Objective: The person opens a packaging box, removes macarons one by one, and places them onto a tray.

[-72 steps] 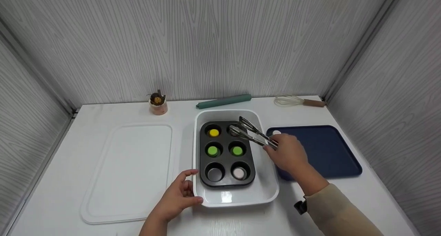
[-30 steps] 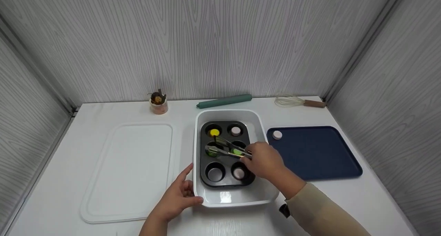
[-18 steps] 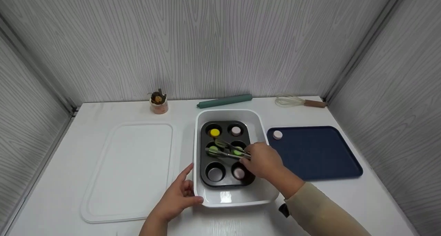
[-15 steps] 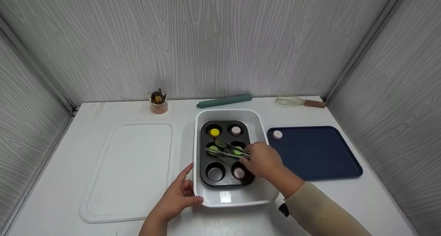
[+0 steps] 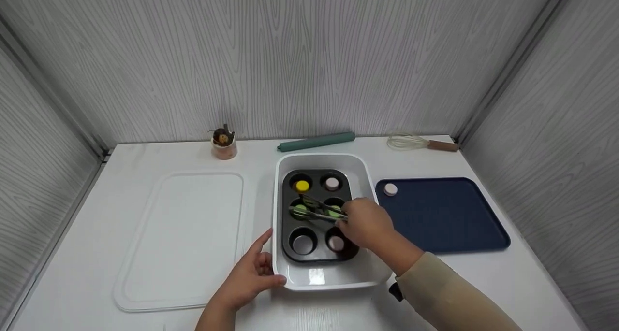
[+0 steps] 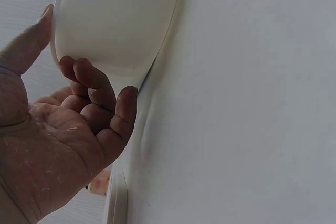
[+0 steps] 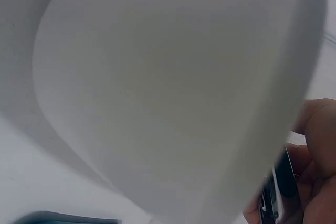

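Note:
In the head view my right hand grips metal tongs, whose arms reach left over the middle row of a dark muffin pan. The tong ends lie at the left green disc; whether they squeeze it is unclear. Another green disc sits partly behind the tongs. A yellow disc and pale pink discs lie in other cups; the front left cup is bare. The pan stands inside a white tub. My left hand holds the tub's front left corner between thumb and curled fingers.
A navy tray with one pale pink disc lies right of the tub. A white lid-like panel lies left. Along the back are a small pot, a green rolling pin and a whisk.
The tongs have moved from the back right cup, where a pink disc now shows, leftward and nearer to the middle row. Lately they have barely shifted. The left hand stays at the tub.

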Tool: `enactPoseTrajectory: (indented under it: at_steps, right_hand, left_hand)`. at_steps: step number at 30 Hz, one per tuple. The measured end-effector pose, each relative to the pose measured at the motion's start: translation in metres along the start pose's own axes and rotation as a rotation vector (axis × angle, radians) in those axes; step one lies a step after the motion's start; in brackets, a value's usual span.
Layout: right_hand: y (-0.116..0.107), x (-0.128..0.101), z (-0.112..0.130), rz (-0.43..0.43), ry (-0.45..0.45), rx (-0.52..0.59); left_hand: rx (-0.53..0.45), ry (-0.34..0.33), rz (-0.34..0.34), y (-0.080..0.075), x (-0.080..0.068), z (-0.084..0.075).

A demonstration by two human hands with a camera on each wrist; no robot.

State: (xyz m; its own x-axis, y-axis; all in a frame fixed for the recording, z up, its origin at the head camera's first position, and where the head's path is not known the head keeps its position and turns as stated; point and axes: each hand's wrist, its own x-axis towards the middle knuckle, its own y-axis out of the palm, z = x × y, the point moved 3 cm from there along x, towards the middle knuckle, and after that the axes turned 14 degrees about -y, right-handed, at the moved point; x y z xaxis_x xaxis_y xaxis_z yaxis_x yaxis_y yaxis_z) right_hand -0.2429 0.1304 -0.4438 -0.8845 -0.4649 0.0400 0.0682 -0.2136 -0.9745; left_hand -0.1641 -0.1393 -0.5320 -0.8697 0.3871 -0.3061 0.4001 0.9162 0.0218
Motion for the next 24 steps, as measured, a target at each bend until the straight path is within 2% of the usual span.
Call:
enactPoseTrajectory:
  at_steps: [12, 24]
  right_hand:
    - [0.0062, 0.0037, 0.0017, 0.013, 0.012, -0.019]
    - [0.0062, 0.0044, 0.0038, 0.01, -0.003, -0.023]
  left_hand:
    - [-0.015, -0.022, -0.012, 0.002, -0.0013, -0.0021]
    - [-0.029, -0.011, 0.004, 0.0007, -0.0006, 0.0004]
